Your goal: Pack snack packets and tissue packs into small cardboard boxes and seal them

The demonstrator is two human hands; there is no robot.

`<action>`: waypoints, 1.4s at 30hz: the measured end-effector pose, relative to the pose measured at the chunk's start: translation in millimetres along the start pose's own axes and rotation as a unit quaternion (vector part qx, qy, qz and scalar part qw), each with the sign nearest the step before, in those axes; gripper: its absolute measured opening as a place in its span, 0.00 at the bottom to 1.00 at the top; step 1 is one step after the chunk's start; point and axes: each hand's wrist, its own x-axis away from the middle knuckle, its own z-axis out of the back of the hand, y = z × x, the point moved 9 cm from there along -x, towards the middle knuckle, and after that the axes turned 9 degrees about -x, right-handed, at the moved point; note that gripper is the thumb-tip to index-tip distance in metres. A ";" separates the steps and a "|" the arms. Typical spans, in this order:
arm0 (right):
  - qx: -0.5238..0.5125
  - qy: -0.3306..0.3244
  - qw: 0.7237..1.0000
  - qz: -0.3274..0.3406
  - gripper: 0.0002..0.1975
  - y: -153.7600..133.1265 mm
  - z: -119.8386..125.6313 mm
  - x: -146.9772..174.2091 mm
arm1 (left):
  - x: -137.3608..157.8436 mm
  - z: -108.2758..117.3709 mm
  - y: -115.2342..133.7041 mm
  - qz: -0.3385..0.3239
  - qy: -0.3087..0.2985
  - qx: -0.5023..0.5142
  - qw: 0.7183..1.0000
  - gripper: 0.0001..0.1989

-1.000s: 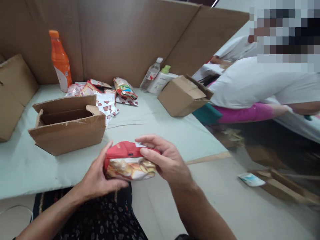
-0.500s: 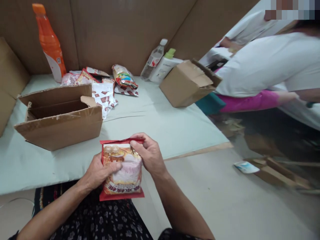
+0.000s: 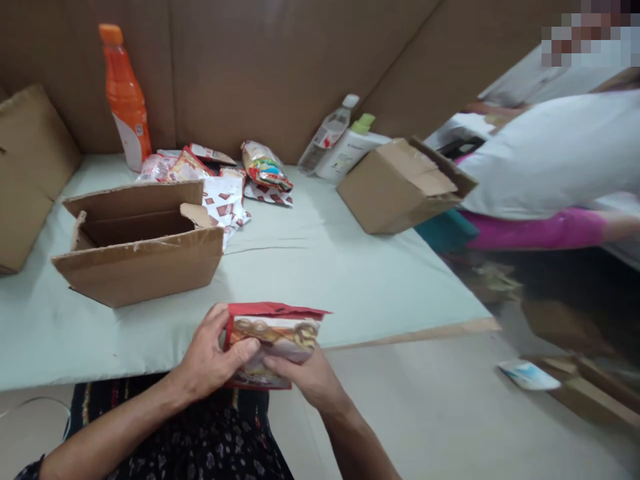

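Left hand [image 3: 211, 359] and right hand [image 3: 314, 379] hold a red-edged packet [image 3: 274, 333] by the table [image 3: 370, 287].

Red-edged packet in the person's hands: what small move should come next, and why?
Perhaps shift the packet left toward the open carton: the left hand and right hand both hold it, and the carton stands on the table just beyond, to their left, its top open.

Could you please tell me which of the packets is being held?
The red-edged packet, held by the left hand and the right hand; the other packets lie farther back on the table, near the cardboard wall.
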 end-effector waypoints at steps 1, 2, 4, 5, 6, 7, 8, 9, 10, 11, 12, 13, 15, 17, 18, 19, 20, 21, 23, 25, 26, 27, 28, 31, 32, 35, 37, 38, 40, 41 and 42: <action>0.009 0.017 1.000 0.005 0.21 -3.4 9.6 -0.6 | 4.4 12.4 15.9 -0.066 0.035 -0.074 0.994 0.23; 0.023 0.036 0.999 0.013 0.21 -9.1 20.8 -1.9 | 12.1 25.9 35.6 -0.138 0.077 -0.150 0.976 0.24; 0.060 0.072 0.995 0.046 0.18 -29.0 42.8 -6.0 | 33.5 54.4 76.4 -0.261 0.163 -0.272 0.912 0.25; 0.079 0.086 0.990 0.077 0.15 -44.4 50.3 -8.7 | 43.8 69.1 94.6 -0.299 0.200 -0.323 0.875 0.24; 0.094 0.098 0.984 0.120 0.12 -64.1 53.7 -11.3 | 51.3 84.4 110.1 -0.317 0.233 -0.371 0.841 0.23; 0.103 0.107 0.974 0.172 0.09 -87.6 52.4 -13.3 | 55.9 100.3 123.1 -0.318 0.263 -0.416 0.811 0.22; 0.107 0.114 0.959 0.235 0.06 -114.3 46.2 -14.4 | 57.8 114.0 134.0 -0.316 0.280 -0.459 0.782 0.21; 0.105 0.117 0.941 0.299 0.05 -142.3 34.9 -15.1 | 56.7 125.2 141.9 -0.311 0.284 -0.501 0.756 0.20; 0.098 0.118 0.921 0.358 0.07 -169.8 19.7 -16.0 | 53.5 134.3 146.8 -0.304 0.279 -0.539 0.734 0.19; 0.088 0.115 0.899 0.414 0.10 -195.8 1.1 -17.6 | 48.9 141.1 148.7 -0.297 0.267 -0.572 0.716 0.17; 0.081 0.101 0.885 0.447 0.13 -217.3 -21.3 -23.8 | 43.6 146.5 148.2 -0.288 0.253 -0.598 0.704 0.15; 0.069 0.086 0.878 0.466 0.17 -234.6 -44.3 -33.5 | 38.5 150.4 146.2 -0.282 0.239 -0.615 0.697 0.13; 0.048 0.036 0.884 0.465 0.22 -253.7 -92.1 -63.6 | 30.0 154.2 140.1 -0.275 0.211 -0.628 0.696 0.08; 0.015 -0.017 0.907 0.420 0.28 -250.7 -133.2 -101.3 | 25.3 154.4 135.8 -0.282 0.190 -0.629 0.700 0.07; 0.001 -0.046 0.919 0.391 0.31 -242.7 -150.5 -119.1 | 23.8 154.4 134.4 -0.284 0.182 -0.629 0.700 0.08; -0.008 -0.079 0.930 0.360 0.33 -231.4 -165.8 -134.7 | 22.2 155.0 133.0 -0.282 0.175 -0.633 0.699 0.09; -0.011 -0.111 0.937 0.331 0.34 -218.8 -178.2 -146.8 | 20.5 156.1 131.3 -0.275 0.167 -0.640 0.698 0.09; -0.011 -0.140 0.942 0.305 0.35 -206.0 -187.2 -155.4 | 18.5 157.5 129.3 -0.263 0.157 -0.648 0.698 0.09; -0.003 -0.177 0.949 0.262 0.35 -184.7 -194.0 -163.8 | 15.2 160.3 124.5 -0.237 0.128 -0.662 0.700 0.08; 0.015 -0.183 0.953 0.242 0.34 -175.0 -188.4 -163.7 | 15.4 162.9 122.7 -0.223 0.117 -0.670 0.698 0.09; 0.033 -0.184 0.953 0.240 0.32 -174.3 -184.2 -161.5 | 17.1 163.9 123.2 -0.222 0.120 -0.674 0.695 0.09; 0.055 -0.187 0.951 0.242 0.30 -176.0 -180.1 -158.4 | 19.4 165.1 124.0 -0.222 0.129 -0.677 0.690 0.09; 0.081 -0.191 0.947 0.245 0.28 -179.0 -176.2 -154.9 | 22.3 166.2 124.8 -0.223 0.140 -0.680 0.684 0.10; 0.156 -0.207 0.932 0.254 0.22 -190.7 -166.5 -145.5 | 31.4 168.0 124.7 -0.227 0.166 -0.686 0.671 0.11; 0.176 -0.212 0.927 0.255 0.21 -194.3 -164.2 -143.3 | 33.9 168.0 123.7 -0.228 0.169 -0.687 0.669 0.11; 0.270 -0.227 0.903 0.247 0.17 -197.6 -166.6 -141.4 | 38.9 166.9 121.8 -0.241 0.164 -0.687 0.665 0.11; 0.390 -0.244 0.859 0.225 0.16 -190.0 -178.8 -143.8 | 40.5 166.6 122.6 -0.249 0.164 -0.695 0.654 0.12; 0.460 -0.258 0.824 0.207 0.15 -183.0 -187.0 -145.6 | 40.3 167.0 122.6 -0.247 0.162 -0.702 0.648 0.12; 0.588 -0.289 0.738 0.160 0.15 -165.7 -202.0 -149.3 | 38.3 167.9 121.7 -0.233 0.151 -0.717 0.639 0.13; 0.634 -0.301 0.699 0.139 0.14 -158.8 -207.3 -150.8 | 37.3 168.1 121.2 -0.226 0.144 -0.722 0.638 0.13; 0.664 -0.307 0.670 0.127 0.13 -154.8 -211.6 -151.8 | 36.6 168.1 121.3 -0.222 0.140 -0.725 0.637 0.13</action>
